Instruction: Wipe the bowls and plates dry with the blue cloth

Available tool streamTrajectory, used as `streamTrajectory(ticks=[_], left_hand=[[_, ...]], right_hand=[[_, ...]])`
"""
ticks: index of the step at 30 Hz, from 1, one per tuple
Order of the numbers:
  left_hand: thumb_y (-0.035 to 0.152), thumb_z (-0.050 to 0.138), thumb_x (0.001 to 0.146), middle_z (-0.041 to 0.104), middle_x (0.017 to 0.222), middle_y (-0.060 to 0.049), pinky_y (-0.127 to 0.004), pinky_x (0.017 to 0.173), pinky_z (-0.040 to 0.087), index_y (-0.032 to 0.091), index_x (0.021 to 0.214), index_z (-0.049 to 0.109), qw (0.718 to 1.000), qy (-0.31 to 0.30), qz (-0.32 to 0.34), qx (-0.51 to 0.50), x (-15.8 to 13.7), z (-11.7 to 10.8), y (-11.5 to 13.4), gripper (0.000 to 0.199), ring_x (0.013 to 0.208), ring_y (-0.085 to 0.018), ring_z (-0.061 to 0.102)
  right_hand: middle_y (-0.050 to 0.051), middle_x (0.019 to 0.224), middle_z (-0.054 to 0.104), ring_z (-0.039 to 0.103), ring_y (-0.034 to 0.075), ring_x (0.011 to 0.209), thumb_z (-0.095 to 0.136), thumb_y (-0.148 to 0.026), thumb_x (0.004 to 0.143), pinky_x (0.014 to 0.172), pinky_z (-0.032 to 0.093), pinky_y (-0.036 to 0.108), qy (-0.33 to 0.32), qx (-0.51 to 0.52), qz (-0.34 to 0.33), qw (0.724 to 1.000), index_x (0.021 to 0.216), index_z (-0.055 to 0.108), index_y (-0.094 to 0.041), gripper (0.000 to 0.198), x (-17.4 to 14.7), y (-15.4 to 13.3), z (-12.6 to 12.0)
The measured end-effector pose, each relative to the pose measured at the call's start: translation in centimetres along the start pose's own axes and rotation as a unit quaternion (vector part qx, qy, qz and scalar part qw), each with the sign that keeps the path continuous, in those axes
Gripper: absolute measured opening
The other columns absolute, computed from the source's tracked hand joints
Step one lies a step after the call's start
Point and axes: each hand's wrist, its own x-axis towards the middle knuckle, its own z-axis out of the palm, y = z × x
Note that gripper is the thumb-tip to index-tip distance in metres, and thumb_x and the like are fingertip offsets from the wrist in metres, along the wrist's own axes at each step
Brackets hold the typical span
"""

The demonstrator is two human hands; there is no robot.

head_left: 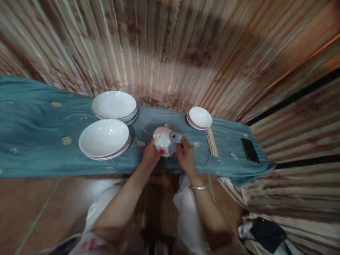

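Observation:
A white bowl [162,139] with small red markings and a red flower is held above the cloth-covered table, its printed outer side showing. My left hand [151,156] grips the bowl's left edge, fingers partly hidden beneath it. At the bowl's right side my right hand [186,154] pinches a pale blue-grey cloth [175,137], which touches the bowl. Small stacked bowls [200,117] stand to the right, with a bundle of wooden chopsticks [211,142] in front of them.
Left of my hands are stacked large white bowls [104,137] and, behind them, stacked white plates [114,104]. A dark phone [250,150] lies near the right end of the teal tablecloth [39,124]. A pleated curtain [159,46] hangs along the back.

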Motion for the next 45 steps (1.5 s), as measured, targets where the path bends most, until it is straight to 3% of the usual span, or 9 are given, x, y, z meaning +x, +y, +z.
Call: streamTrajectory(ticks=[7,17,28,35,45], left_hand=[[0.024,0.031,0.101,0.076,0.100,-0.012,-0.036,0.104,0.045,0.008,0.127,0.061,1.000,0.005,0.003,-0.013,0.6,-0.1,-0.2,0.043,0.111,-0.023,0.065],[0.023,0.032,0.100,0.076,0.093,-0.011,-0.035,0.105,0.045,0.007,0.121,0.063,1.000,0.014,0.016,0.000,0.7,0.0,-0.2,0.041,0.112,-0.022,0.065],[0.022,0.031,0.099,0.077,0.091,-0.008,-0.035,0.100,0.047,0.013,0.114,0.068,0.999,0.006,0.037,0.031,0.6,0.2,-0.4,0.041,0.105,-0.023,0.068],[0.023,0.032,0.099,0.076,0.091,-0.010,-0.035,0.101,0.046,0.010,0.111,0.068,0.999,0.004,0.035,0.029,0.2,0.5,-0.4,0.040,0.107,-0.023,0.067],[0.026,0.040,0.095,0.074,0.107,-0.014,-0.037,0.105,0.043,0.011,0.114,0.067,0.997,-0.046,0.040,0.036,0.5,0.1,-0.6,0.037,0.117,-0.026,0.062]], right_hand=[[0.018,0.127,0.062,0.056,0.027,0.123,0.039,-0.018,0.095,0.109,0.044,0.050,-0.041,-0.054,-0.071,0.995,0.126,0.058,-0.012,0.037,0.9,-0.4,0.9],[0.018,0.108,0.066,0.059,0.028,0.105,0.039,-0.015,0.095,0.095,0.050,0.049,-0.052,-0.134,-0.056,0.988,0.116,0.060,-0.010,0.029,0.4,-1.5,-0.2],[0.017,0.104,0.067,0.060,0.028,0.102,0.040,-0.019,0.095,0.092,0.051,0.047,-0.036,-0.084,-0.033,0.995,0.113,0.062,-0.011,0.029,-1.1,-2.5,-0.9],[0.016,0.120,0.066,0.060,0.027,0.116,0.042,-0.025,0.096,0.100,0.050,0.046,-0.014,-0.007,-0.027,1.000,0.123,0.060,-0.016,0.034,-0.8,-2.0,0.1],[0.016,0.125,0.064,0.057,0.026,0.121,0.039,-0.018,0.095,0.106,0.046,0.049,-0.029,-0.051,-0.058,0.997,0.126,0.058,-0.015,0.037,0.8,-0.8,-0.1]])
